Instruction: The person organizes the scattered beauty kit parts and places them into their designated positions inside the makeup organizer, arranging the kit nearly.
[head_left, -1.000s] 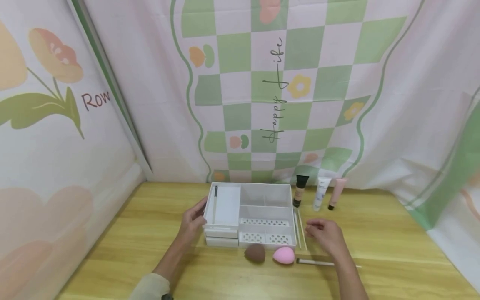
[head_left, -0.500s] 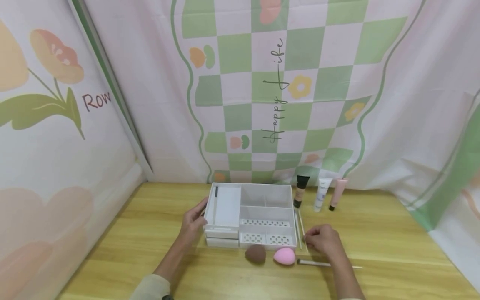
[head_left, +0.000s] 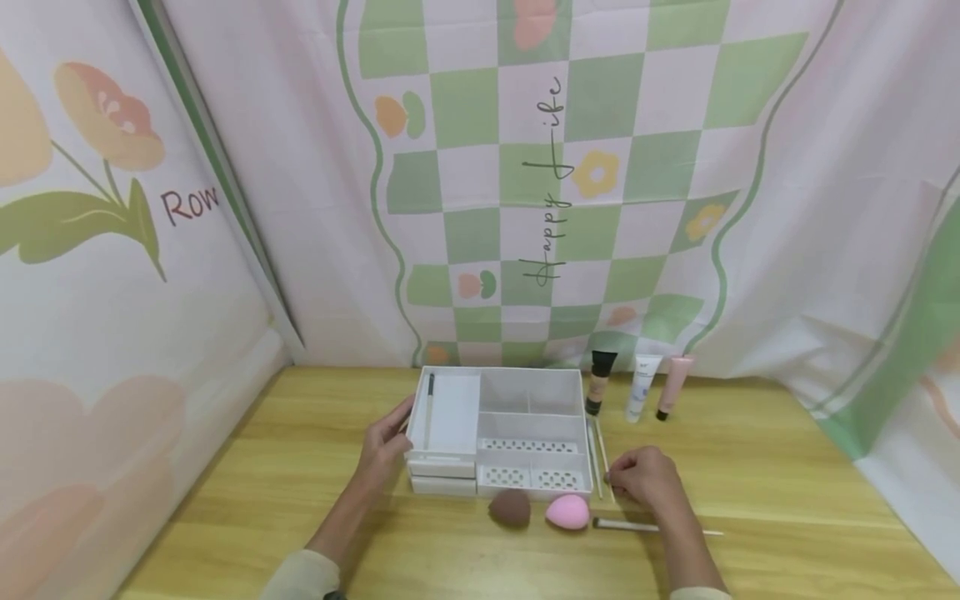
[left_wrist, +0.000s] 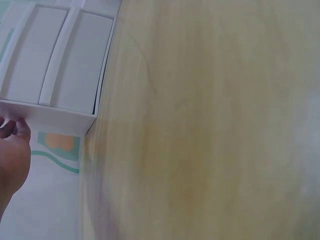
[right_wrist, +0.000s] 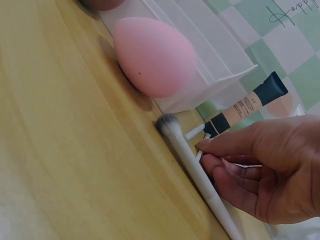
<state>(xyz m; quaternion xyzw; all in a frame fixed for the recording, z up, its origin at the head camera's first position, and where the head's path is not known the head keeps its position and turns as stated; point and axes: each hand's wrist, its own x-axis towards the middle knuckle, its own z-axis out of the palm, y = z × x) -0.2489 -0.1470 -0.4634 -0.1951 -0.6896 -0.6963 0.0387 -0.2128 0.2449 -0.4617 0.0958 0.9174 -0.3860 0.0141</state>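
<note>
A white organizer box (head_left: 531, 392) stands on the table, with several compartments and two small drawers. My left hand (head_left: 384, 442) rests against its left side, and in the left wrist view the fingertips touch the side wall. To the right of the box lie two slim pale sticks, which look like makeup brushes. My right hand (head_left: 647, 479) pinches the near end of the outer slim makeup brush (head_left: 604, 454) between thumb and fingers; its tip shows by the fingertips in the right wrist view. A makeup brush (head_left: 430, 408) lies in the box's left compartment.
A brown makeup sponge (head_left: 510, 508) and a pink one (head_left: 567, 512) sit before the box. Another makeup brush (head_left: 626, 525) lies partly under my right wrist. Three tubes, black-capped (head_left: 598, 382), white (head_left: 642, 387) and pink (head_left: 674, 387), stand or lean by the curtain.
My right hand has moved a little toward me and its fingers have closed on the near end of the outer slim makeup brush. The left hand stays at the box.
</note>
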